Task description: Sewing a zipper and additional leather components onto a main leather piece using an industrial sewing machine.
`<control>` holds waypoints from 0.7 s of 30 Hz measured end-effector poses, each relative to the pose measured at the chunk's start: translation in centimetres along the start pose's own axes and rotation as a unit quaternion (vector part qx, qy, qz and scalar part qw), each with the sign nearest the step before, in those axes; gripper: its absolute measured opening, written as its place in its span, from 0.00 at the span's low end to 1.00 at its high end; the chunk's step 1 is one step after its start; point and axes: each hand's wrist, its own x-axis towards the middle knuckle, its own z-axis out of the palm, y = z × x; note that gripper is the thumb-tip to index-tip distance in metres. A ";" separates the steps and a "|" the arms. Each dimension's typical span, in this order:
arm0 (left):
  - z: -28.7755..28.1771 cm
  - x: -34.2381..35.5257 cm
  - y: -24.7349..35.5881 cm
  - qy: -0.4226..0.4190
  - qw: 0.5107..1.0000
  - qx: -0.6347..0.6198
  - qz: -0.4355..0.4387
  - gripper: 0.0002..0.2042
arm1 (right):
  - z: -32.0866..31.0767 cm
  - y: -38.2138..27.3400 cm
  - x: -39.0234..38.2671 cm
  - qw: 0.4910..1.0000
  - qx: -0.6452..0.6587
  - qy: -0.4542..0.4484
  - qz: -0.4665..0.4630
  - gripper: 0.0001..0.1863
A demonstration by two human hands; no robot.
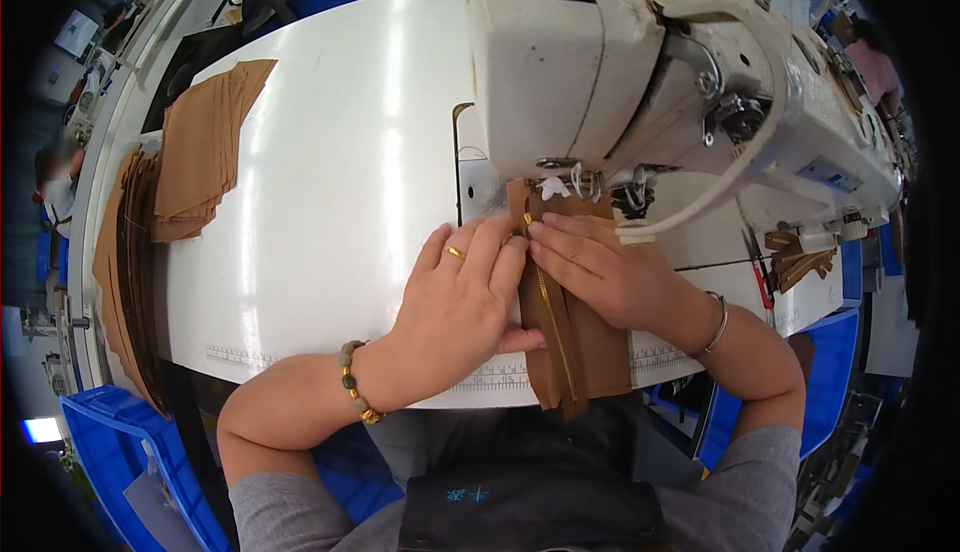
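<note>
A brown fabric piece (602,352) lies under the sewing machine's needle area, with a brass-toothed zipper (547,297) running lengthwise along it. My left hand (462,297) bends its fingers down at the zipper's left edge, its thumb resting on the tape lower down. From the other side, my right hand (612,270) presses its close-together fingers on the fabric beside the gold zipper slider (528,219). The fingertips of both hands nearly meet just in front of the presser foot (590,187). My right thumb is hidden.
The white sewing machine (560,62) stands over the white table (330,152). Brown fabric pieces (205,147) are stacked at the left, beside a thicker pile (130,252). At the right lie red-handled scissors (762,277) and small brown pieces (800,264). Blue bins (135,432) flank the table.
</note>
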 end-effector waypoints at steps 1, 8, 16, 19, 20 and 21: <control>-0.1 0.0 0.1 -0.006 1.000 0.022 0.002 0.43 | -0.1 -0.1 -0.1 1.000 -0.003 0.010 -0.007 0.18; 0.0 -0.4 0.1 -0.044 0.999 0.030 0.002 0.41 | -0.7 -0.4 -0.5 0.966 0.145 -0.034 0.211 0.21; 0.8 -0.4 -0.2 -0.059 0.993 0.099 -0.009 0.54 | -0.7 -0.5 -0.2 0.990 0.056 -0.062 0.110 0.17; 0.7 -0.4 -0.1 -0.037 0.994 0.102 -0.025 0.52 | -0.7 -0.7 -0.1 0.996 -0.009 -0.056 0.070 0.18; 0.7 -0.4 0.0 -0.034 0.994 0.097 -0.027 0.52 | -0.6 -0.8 -0.1 0.995 -0.012 -0.069 0.072 0.18; 0.7 -0.5 0.2 -0.022 0.995 0.094 -0.018 0.51 | -0.6 -0.9 0.0 0.995 -0.023 -0.069 0.071 0.18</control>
